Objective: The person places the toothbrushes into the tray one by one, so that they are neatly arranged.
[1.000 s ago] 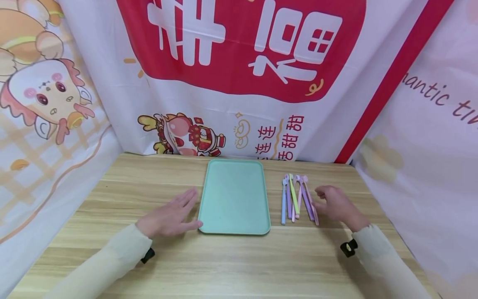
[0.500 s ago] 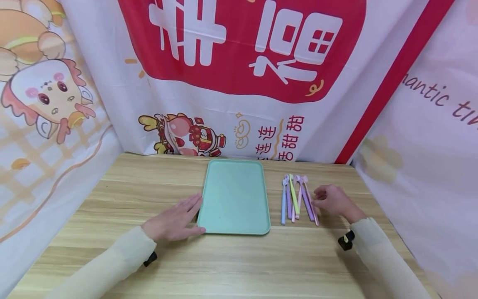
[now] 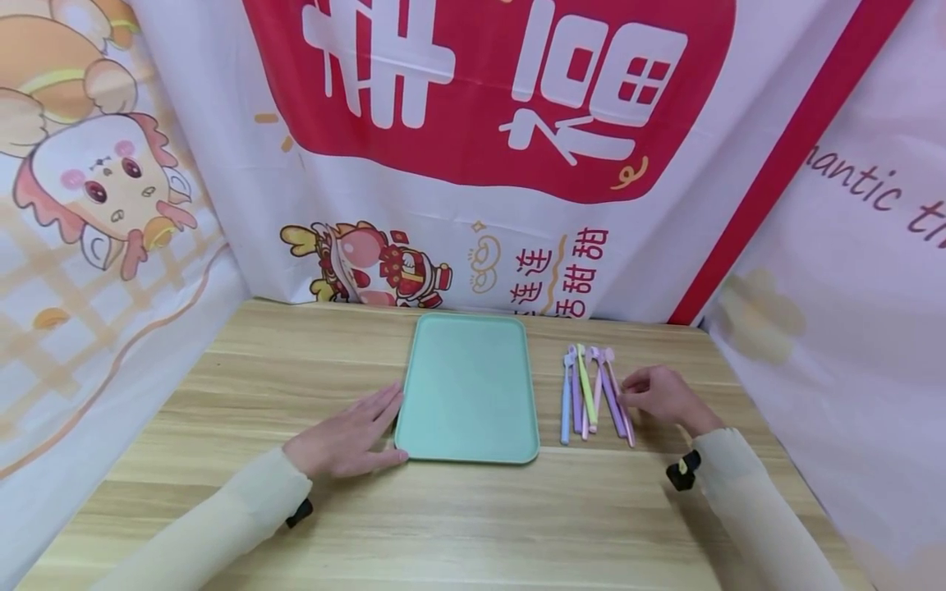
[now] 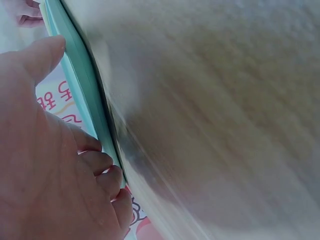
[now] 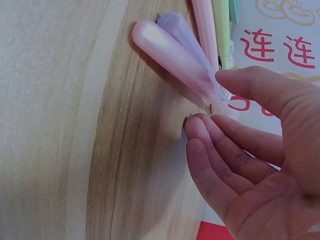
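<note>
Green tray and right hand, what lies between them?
In the head view, toothbrushes lie between the tray and right hand; bare tabletop separates them from the tray.

My left hand [image 3: 347, 435] and right hand [image 3: 661, 396] are bare. Just behind them come my left sleeve [image 3: 214, 517] and right sleeve [image 3: 764, 513], both long, plain and cream, lightly creased around the cuffs. A small black block [image 3: 299, 514] shows under my left wrist. Under my right wrist sits a black box [image 3: 683, 470], square-edged, with a small pale mark.
</note>
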`<state>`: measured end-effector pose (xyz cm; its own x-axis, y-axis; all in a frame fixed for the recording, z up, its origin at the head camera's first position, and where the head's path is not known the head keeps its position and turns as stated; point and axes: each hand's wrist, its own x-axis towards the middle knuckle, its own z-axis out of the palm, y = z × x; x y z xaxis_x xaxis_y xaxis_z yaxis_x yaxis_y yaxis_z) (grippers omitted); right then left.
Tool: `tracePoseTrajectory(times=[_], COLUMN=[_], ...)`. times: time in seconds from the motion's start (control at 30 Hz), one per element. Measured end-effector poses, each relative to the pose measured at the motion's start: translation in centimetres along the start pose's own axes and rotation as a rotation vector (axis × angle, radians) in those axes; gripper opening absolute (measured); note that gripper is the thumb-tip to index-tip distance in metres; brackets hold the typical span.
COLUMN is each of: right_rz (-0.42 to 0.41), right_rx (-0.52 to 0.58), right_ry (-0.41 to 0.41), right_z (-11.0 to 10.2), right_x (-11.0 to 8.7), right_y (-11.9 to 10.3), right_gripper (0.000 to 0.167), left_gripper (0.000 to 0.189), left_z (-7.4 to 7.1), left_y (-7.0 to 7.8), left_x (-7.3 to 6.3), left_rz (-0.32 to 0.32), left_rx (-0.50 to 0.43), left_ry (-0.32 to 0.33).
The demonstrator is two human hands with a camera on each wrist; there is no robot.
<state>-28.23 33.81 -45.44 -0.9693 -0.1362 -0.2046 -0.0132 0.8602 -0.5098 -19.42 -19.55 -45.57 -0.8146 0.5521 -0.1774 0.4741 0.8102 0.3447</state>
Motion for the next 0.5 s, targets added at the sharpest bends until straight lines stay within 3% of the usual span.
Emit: tracePoseTrajectory(times=[0.5], right_rz=[0.054], right_rx=[0.047], right_ry=[-0.011], right_z=[0.49], right_x=[0.33], right_y=[-0.41], right_gripper=[0.033], left_gripper=[0.094], left_z=[0.24], left_y=[-0.04], left_x=[0.34], left_rz=[0.015], left_rx=[0.024], left_ry=[-0.01])
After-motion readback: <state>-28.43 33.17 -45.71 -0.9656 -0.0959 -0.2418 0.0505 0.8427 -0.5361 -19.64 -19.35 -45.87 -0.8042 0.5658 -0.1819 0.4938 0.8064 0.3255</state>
